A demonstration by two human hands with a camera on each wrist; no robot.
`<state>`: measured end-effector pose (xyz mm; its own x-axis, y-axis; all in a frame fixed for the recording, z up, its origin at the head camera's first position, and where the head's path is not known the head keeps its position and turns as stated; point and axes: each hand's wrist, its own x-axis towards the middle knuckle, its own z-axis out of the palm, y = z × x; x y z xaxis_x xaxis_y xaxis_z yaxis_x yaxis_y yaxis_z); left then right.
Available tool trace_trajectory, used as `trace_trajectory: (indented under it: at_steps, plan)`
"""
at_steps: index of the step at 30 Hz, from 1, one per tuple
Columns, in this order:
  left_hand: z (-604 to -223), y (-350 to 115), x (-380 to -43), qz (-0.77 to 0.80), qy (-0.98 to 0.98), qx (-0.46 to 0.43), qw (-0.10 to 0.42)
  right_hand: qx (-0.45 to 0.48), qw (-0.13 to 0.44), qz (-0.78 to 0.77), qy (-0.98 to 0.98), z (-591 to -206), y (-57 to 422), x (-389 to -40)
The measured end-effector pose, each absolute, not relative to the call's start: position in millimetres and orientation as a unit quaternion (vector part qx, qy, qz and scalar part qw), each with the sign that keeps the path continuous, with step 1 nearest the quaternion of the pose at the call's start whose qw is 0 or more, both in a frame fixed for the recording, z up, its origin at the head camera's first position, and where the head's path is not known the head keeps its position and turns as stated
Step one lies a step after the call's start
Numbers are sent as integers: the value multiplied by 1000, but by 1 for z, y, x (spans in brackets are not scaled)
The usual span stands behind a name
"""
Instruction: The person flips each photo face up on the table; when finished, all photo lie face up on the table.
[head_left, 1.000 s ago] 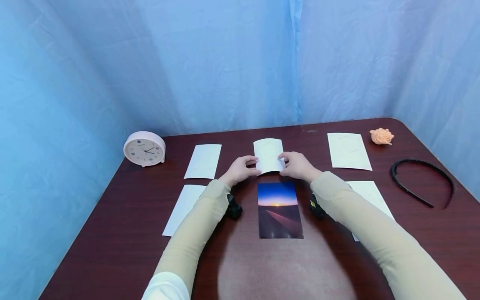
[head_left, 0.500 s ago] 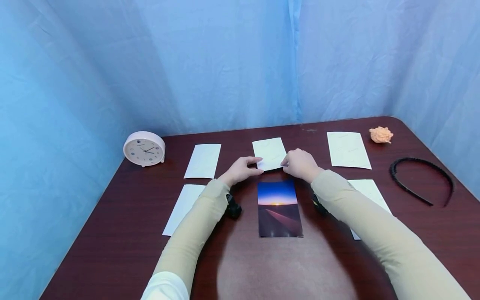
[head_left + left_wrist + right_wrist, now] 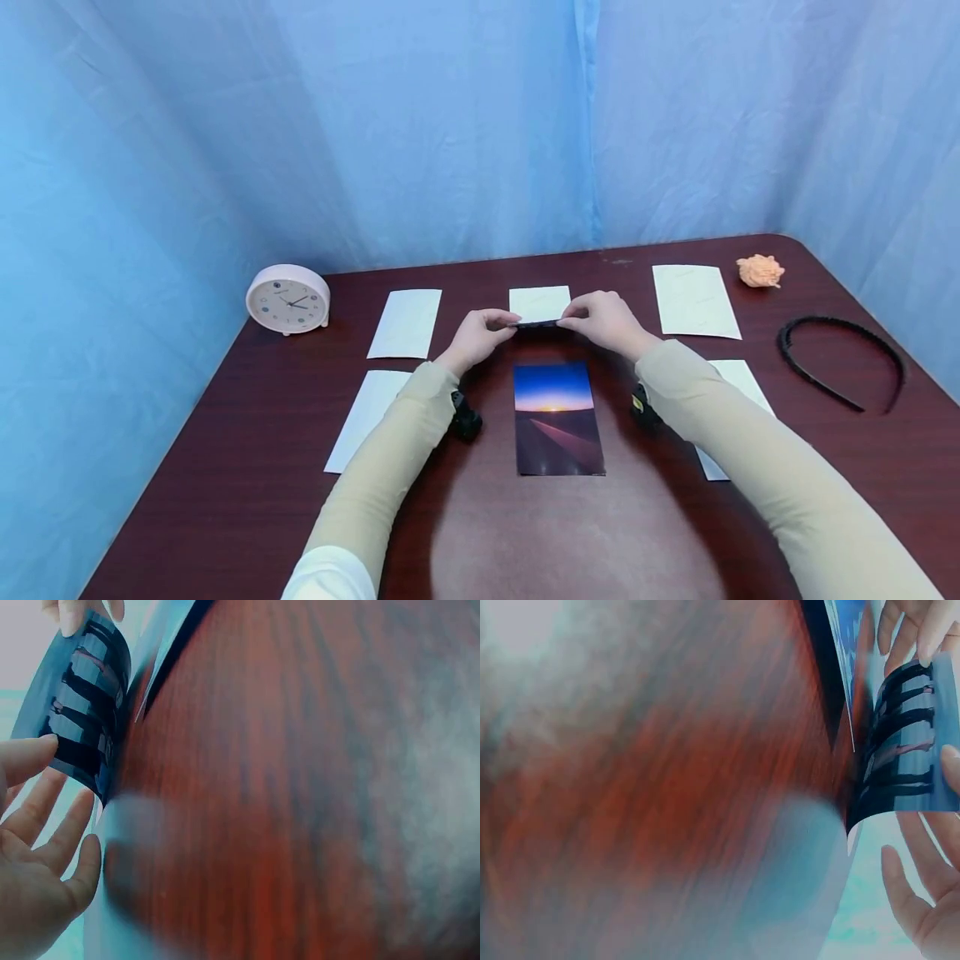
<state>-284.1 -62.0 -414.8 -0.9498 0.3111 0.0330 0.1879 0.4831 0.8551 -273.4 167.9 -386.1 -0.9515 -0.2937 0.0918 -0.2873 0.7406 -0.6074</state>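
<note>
At the middle of the table, both hands hold one photo print (image 3: 540,303) by the corners of its near edge, its plain white back facing up in the head view. My left hand (image 3: 477,340) pinches the left corner and my right hand (image 3: 606,322) the right one. The near edge is raised. From the left wrist the print's glossy dark-banded face (image 3: 86,701) shows, bowed between thumb and fingers. The right wrist view has the same curved face beside my right hand (image 3: 934,900). Just nearer lies a sunset photo (image 3: 558,421), picture side up.
White-backed prints lie on both sides: back left (image 3: 405,323), front left (image 3: 367,417), back right (image 3: 696,300) and front right (image 3: 738,387), partly behind the right sleeve. A round clock (image 3: 288,300) stands at the left, a peach crumpled ball (image 3: 760,272) and black headband (image 3: 823,320) at the right.
The held print's near edge has been tilted up, so its white back looks shorter. My right hand has shifted its grip to the near right corner; my left now pinches the left corner.
</note>
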Motion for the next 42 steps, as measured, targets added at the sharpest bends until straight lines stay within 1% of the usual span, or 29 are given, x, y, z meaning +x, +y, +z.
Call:
trace_trajectory:
  at_steps: [7, 13, 18, 24, 30, 39, 42]
  plan:
    - [-413, -63, -283, 512, 850, 128, 8, -157, -36, -382, 910, -389, 171, -273]
    - [-409, -62, -280, 544, 829, 123, -38, -142, -33, -405, 903, -387, 174, -274]
    - [-404, -63, -277, 571, 810, 120, -59, -126, -37, -414, 901, -388, 175, -274]
    - [-398, -63, -273, 614, 776, 122, -76, -121, -49, -428, 894, -387, 172, -273]
    - [-391, -59, -270, 671, 730, 97, -82, -121, -52, -445, 886, -385, 173, -272]
    - [-384, -55, -259, 712, 697, 57, -66, -138, -75, -464, 872, -376, 174, -269]
    - [-382, -54, -255, 705, 703, 54, -68, -133, -78, -474, 867, -374, 173, -268]
